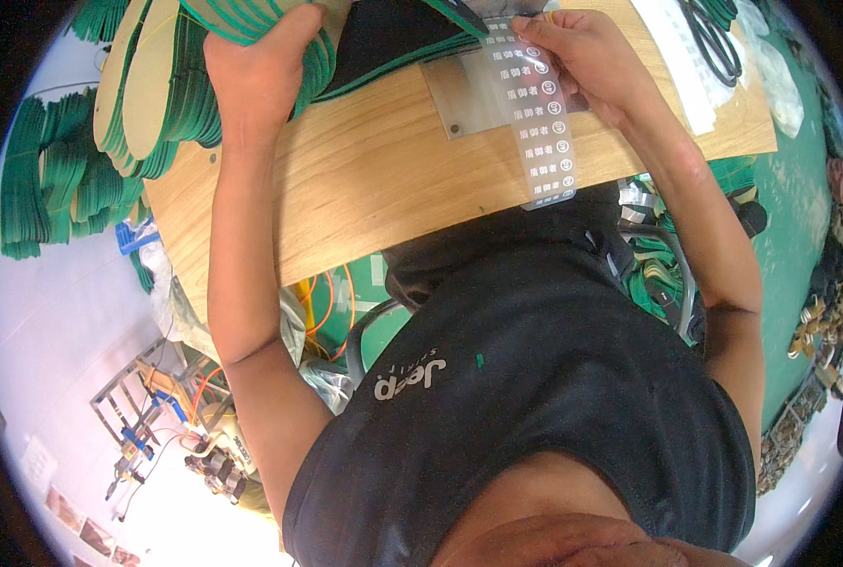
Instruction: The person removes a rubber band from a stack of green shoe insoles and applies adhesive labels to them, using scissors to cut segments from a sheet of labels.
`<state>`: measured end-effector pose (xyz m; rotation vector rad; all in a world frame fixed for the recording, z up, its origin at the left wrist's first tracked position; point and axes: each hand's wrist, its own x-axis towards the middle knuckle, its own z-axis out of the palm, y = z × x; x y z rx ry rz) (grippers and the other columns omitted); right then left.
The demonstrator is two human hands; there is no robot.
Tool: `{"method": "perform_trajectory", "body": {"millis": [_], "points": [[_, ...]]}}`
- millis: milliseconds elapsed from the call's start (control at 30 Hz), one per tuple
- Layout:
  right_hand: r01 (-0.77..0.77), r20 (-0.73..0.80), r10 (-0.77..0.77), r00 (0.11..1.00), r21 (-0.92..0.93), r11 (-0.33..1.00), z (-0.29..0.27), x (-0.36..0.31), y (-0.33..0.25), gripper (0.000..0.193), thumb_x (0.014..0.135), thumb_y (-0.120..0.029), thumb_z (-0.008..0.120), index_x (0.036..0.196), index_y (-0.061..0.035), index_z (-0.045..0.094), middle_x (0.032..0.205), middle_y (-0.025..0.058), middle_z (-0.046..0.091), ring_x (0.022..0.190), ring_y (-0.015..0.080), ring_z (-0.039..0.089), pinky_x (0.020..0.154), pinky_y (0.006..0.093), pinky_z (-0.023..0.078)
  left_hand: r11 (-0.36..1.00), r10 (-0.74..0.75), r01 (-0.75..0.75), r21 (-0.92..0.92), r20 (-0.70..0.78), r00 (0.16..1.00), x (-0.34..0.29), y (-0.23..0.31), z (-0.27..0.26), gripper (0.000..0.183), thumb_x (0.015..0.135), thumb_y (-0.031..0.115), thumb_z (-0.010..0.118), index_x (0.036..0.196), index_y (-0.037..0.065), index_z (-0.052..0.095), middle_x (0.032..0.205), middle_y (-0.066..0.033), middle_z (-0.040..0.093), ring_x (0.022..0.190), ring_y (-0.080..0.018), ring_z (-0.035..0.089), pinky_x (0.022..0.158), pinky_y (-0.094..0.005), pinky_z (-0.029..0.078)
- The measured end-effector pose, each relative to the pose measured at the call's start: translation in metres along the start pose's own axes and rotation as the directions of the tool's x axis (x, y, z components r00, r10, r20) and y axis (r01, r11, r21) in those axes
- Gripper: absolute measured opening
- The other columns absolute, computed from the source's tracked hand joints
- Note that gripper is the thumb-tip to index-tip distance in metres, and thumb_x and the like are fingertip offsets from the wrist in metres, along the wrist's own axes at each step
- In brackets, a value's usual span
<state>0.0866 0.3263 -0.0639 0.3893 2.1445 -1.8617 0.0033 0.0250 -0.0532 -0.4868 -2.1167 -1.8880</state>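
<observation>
My left hand (261,76) is closed on the edge of some green-edged insoles (237,21) at the top left of the table; its fingertips are partly hidden. In my right hand (596,61) a clear strip of labels (540,132) with rows of white print is pinched near its top end. The strip hangs down past the table's front edge. Between my hands lie black insoles with green edges (384,47). Under the strip there is a flat greyish plate (464,99) on the table.
The wooden table (346,189) spans the upper part of the view. Stacks of beige and green insoles (152,90) stand at its left, with more green bundles (48,170) beyond. At the right lie white sheets (672,66) and a black cable loop (714,42).
</observation>
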Motion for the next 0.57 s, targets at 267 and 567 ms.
{"method": "perform_trajectory", "body": {"millis": [267, 567], "points": [[-0.099, -0.061, 0.099, 0.993, -0.005, 0.995, 0.007, -0.006, -0.012, 0.031, 0.102, -0.023, 0.06, 0.08, -0.0025, 0.069, 0.062, 0.0051, 0.065, 0.044, 0.0133, 0.059, 0.038, 0.0258, 0.045, 0.996, -0.01, 0.017, 0.088, -0.073, 0.997, 0.001, -0.003, -0.001, 0.029, 0.076, 0.007, 0.08, 0.1, -0.003, 0.069, 0.098, -0.0071, 0.072, 0.091, -0.0183, 0.066, 0.087, -0.0316, 0.051], [0.028, 0.029, -0.029, 0.999, 0.014, 0.999, -0.002, -0.002, 0.005, 0.031, 0.1, -0.033, 0.066, 0.084, -0.0059, 0.069, 0.065, 0.0003, 0.068, 0.047, 0.0045, 0.06, 0.041, 0.0164, 0.042, 0.845, -0.144, 0.045, 0.533, 0.145, 0.979, -0.001, -0.007, -0.001, 0.031, 0.081, 0.021, 0.079, 0.105, 0.003, 0.072, 0.098, -0.0085, 0.073, 0.09, -0.0164, 0.066, 0.087, -0.0324, 0.051]]}}
